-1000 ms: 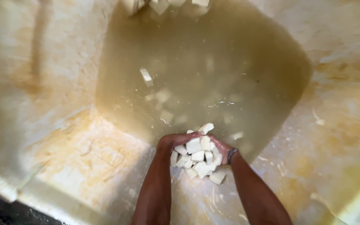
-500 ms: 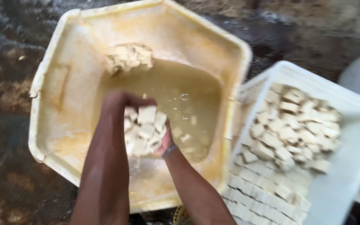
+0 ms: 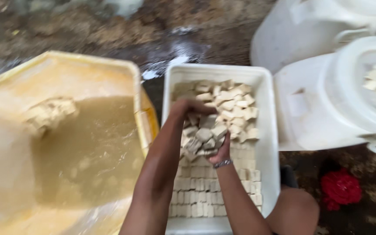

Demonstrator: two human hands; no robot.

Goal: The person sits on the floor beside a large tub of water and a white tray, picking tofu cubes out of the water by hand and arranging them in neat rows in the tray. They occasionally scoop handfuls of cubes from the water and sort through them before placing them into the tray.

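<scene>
Both hands, left hand [image 3: 192, 109] and right hand [image 3: 217, 152], cup a heap of wet pale cubes [image 3: 203, 135] over the white tray [image 3: 268, 143] — soft, slippery, crumbly-looking, best scooped from beneath.

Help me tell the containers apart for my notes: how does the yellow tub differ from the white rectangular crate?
The yellow tub holds murky brownish water with a few cubes heaped at one side; the white crate holds pale cubes with no water visible, some loose, some in neat rows. The tub looks wider. Both hands cup cubes over the crate, not the tub. Both are open-topped plastic.
</scene>
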